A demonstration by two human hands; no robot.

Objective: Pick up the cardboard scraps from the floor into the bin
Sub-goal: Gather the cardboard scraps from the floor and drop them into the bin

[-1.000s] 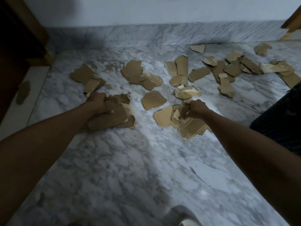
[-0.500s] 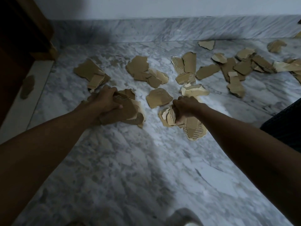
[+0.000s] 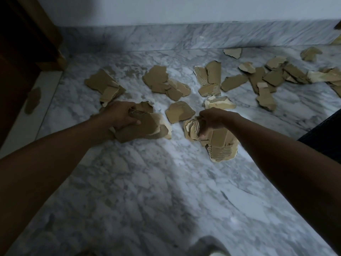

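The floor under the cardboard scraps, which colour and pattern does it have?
White-grey veined marble floor, best seen in the head view.

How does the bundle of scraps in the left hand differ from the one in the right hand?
The left hand grips the left bundle, large plain-faced pieces lying fairly flat. The right hand pinches the right bundle, many thin pieces fanned on edge, some showing corrugated ribbing. The left bundle looks darker, the right paler at its edges. Both are torn brown cardboard, low over the marble floor.

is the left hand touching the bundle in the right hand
Apart. The head view shows bare marble floor between the left hand, which grips its own scraps, and the bundle in the right hand.
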